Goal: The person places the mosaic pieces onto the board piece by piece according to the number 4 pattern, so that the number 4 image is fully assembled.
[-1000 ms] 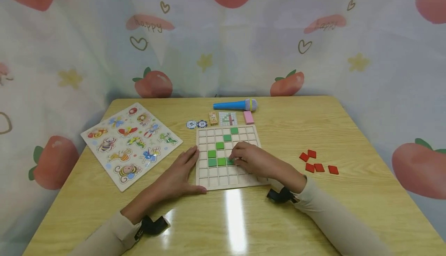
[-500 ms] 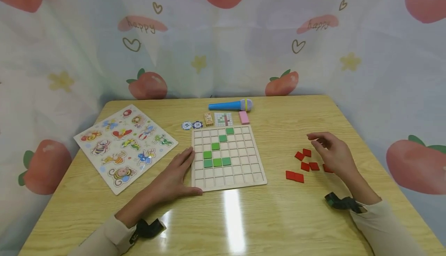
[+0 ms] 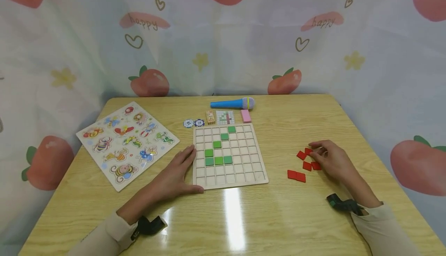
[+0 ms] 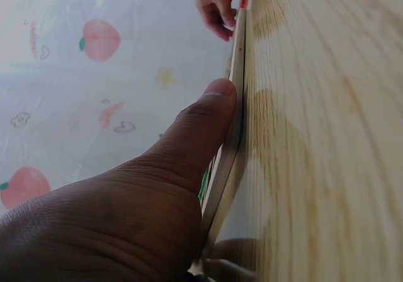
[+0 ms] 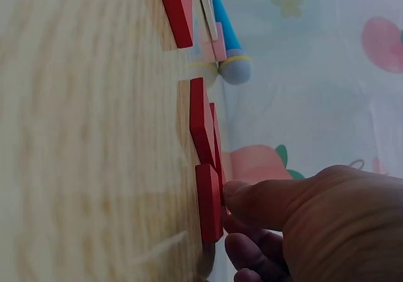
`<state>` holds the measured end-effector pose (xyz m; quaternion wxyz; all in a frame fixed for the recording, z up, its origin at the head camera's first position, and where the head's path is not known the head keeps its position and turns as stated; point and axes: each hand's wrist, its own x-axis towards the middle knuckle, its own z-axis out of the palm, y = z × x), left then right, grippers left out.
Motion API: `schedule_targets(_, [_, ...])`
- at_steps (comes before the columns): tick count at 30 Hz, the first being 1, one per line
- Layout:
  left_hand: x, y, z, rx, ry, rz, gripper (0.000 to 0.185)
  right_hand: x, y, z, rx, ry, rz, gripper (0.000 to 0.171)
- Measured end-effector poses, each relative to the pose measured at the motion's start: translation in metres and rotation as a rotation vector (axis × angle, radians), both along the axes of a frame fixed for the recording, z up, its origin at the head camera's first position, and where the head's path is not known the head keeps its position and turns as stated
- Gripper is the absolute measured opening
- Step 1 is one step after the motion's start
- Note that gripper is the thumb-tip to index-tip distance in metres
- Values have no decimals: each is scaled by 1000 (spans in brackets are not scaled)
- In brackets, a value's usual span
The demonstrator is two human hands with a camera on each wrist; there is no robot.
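**Reaching for a red tile while the board is held steady**

From the head camera, the grid board (image 3: 230,156) sits at the centre of the frame on the wooden table (image 3: 278,217), with a handful of green tiles (image 3: 218,154) already seated in its cells. The left hand (image 3: 175,174) lies flat against the board's left edge, fingers straight, bracing it. Right of centre, the right hand (image 3: 331,160) has its fingertips down among the loose red tiles (image 3: 302,166); the fingers are curled over one, though whether it is truly pinched I cannot tell from here.

The left wrist view shows the thumb (image 4: 214,109) pressed along the board's rim, running up the middle of the frame.

In the right wrist view, lower right, the thumb tip (image 5: 239,194) touches the edge of a red tile (image 5: 208,200), with other fingers curled just below it; the tile looks not yet lifted off the table.

I'd judge this the pick-up step: next comes a firm pinch and a clean lift.
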<state>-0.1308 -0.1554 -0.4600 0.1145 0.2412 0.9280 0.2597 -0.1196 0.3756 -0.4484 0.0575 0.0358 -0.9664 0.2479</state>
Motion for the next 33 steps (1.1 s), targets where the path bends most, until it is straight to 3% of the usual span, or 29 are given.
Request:
schedule_targets(10, [-1,-2,-4,4,4,-3,132,1,-3,-2,43,63,54,23])
schedule_targets(20, [0,-2,-1,15,4,4,133,-4,-12,16,35,5,71,25])
schedule_targets(26, [0,-1,-3,6,2,-3,133,-13,-53,41,18,46,186,24])
schedule_targets(33, [-1,-1,-2,8,-2,0,132,-54,-123,59,58,39,387,23])
